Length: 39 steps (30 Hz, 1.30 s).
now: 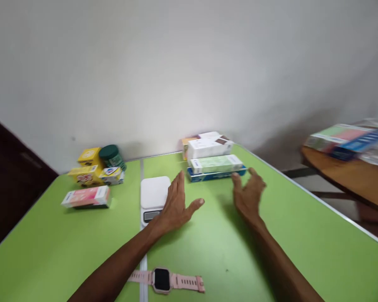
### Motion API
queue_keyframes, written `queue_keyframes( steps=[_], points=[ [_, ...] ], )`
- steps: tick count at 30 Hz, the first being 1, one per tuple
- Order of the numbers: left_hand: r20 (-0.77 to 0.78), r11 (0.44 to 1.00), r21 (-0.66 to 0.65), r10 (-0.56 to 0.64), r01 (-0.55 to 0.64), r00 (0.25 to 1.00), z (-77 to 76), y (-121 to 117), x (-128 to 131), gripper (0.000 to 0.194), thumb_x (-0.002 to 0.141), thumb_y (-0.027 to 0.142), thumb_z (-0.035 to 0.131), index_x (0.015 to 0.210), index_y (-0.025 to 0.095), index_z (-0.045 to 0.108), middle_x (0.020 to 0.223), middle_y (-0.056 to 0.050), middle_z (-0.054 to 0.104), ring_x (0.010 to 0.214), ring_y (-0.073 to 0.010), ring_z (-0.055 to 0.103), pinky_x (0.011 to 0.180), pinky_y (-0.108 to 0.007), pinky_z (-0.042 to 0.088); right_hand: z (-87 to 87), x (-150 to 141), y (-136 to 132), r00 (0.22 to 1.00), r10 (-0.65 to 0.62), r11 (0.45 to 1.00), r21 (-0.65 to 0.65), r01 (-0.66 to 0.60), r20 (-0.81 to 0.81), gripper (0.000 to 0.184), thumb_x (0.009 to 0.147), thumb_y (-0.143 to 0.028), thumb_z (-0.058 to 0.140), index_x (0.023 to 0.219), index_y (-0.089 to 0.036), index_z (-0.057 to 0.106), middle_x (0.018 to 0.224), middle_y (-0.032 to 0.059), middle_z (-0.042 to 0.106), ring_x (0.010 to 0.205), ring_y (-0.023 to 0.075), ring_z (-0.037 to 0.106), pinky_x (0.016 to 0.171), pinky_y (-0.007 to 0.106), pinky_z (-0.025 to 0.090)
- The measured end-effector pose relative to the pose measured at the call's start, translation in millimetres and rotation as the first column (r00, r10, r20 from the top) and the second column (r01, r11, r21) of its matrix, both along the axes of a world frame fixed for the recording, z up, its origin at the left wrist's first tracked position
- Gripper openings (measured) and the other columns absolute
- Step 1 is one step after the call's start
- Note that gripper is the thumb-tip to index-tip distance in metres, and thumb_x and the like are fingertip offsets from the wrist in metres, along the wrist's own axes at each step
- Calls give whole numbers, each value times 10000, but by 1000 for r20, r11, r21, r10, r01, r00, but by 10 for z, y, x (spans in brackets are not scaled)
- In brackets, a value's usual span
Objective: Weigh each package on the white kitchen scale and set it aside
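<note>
My left hand point(176, 205) is open above the green table, its fingers stretched forward and thumb apart. It partly covers the right side of a white kitchen scale point(155, 192) with a small dark display. My right hand point(248, 195), slightly blurred, is empty with thumb and fingers apart. Just beyond it, to the left, a light green box point(217, 163) lies on a flat blue box point(216, 175). Behind these is a white box point(209, 148) with a brown mark. A pink smartwatch point(161, 280) lies flat near the front, between my forearms.
At the left stand yellow boxes point(86, 175), a small yellow-and-white box point(112, 175), a dark green jar point(111, 157) and a pink-and-white box point(87, 197). A wall runs behind the table point(82, 251). At the right, a wooden table point(343, 178) carries blurred boxes point(349, 140).
</note>
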<state>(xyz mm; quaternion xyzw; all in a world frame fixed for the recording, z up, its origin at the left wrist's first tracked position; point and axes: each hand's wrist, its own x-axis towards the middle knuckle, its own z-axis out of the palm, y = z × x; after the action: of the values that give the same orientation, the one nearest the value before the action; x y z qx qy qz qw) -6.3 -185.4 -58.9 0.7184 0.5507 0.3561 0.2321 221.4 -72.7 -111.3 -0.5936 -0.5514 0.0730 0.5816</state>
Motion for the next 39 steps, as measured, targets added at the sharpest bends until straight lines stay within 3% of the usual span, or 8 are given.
queue_keyframes(
  steps=[4, 7, 11, 13, 19, 25, 32, 39],
  points=[
    [-12, 930, 234, 295, -284, 955, -42, -637, -677, 958, 991, 577, 546, 1697, 228, 0, 1777, -147, 129, 1650, -310, 123, 1344, -525, 138, 282, -424, -434, 987, 146, 986, 69, -151, 70, 797, 962, -764, 433, 1490, -181, 564, 1369, 297, 619, 1233, 456, 604, 1078, 676, 439],
    [68, 692, 369, 645, -620, 761, -88, -948, -1451, 960, 989, 582, 535, 1693, 187, 15, 1776, -169, 104, 1658, -316, 42, 1344, -530, 67, 549, -1032, -839, 898, 437, 898, 42, -439, 56, 653, 991, -673, 495, 1482, -249, 570, 1422, 218, 622, 1202, 401, 645, 1028, 648, 517],
    [199, 285, 333, 911, -899, 362, -180, -1180, -2453, 975, 995, 649, 432, 1671, 61, 45, 1753, -263, 84, 1650, -354, 46, 1328, -552, 53, 639, -2104, -1389, 575, 815, 562, -141, -815, -77, 654, 1011, -637, 507, 1535, -245, 507, 1560, 148, 560, 1397, 355, 565, 1168, 623, 452],
    [221, 195, 200, 946, -960, 238, -264, -1236, -2767, 944, 1010, 626, 393, 1661, 29, 58, 1738, -294, 119, 1646, -359, 90, 1324, -556, 83, 558, -2638, -1570, 455, 873, 402, -271, -874, -174, 785, 984, -680, 532, 1609, -220, 415, 1662, 138, 441, 1515, 365, 444, 1248, 622, 358],
    [247, 254, -48, 940, -966, 235, -501, -1208, -3009, 791, 1042, 578, 331, 1630, 56, 239, 1707, -268, 282, 1627, -344, 211, 1323, -530, 143, 297, -3711, -1745, 490, 818, 389, -338, -857, -301, 832, 966, -646, 571, 1636, -186, 395, 1674, 119, 413, 1589, 415, 285, 1278, 636, 316],
    [259, 218, 46, 940, -975, 222, -505, -1149, -3030, 662, 1043, 604, 332, 1459, 110, 481, 1545, -261, 507, 1520, -348, 402, 1269, -544, 270, 282, -3897, -1836, 477, 799, 404, -261, -877, -366, 928, 954, -762, 475, 1661, -183, 317, 1726, 95, 315, 1618, 403, 198, 1315, 634, 192],
    [340, 291, 261, 865, -920, 370, -306, -1237, -2734, 649, 1044, 646, 325, 1426, 160, 522, 1519, -226, 529, 1486, -321, 421, 1253, -529, 297, 592, -3540, -1823, 522, 774, 493, -176, -852, -360, 911, 957, -748, 505, 1645, -181, 318, 1728, 117, 307, 1623, 356, 196, 1319, 584, 187],
    [280, 652, 355, 610, -670, 741, -384, -1164, -1845, 654, 1049, 609, 383, 1540, 181, 445, 1595, -195, 472, 1535, -297, 381, 1280, -518, 279, 736, -2422, -1485, 730, 614, 721, -162, -674, -300, 934, 923, -779, 507, 1630, -186, 364, 1666, 161, 410, 1570, 335, 338, 1305, 566, 217]
  ],
)
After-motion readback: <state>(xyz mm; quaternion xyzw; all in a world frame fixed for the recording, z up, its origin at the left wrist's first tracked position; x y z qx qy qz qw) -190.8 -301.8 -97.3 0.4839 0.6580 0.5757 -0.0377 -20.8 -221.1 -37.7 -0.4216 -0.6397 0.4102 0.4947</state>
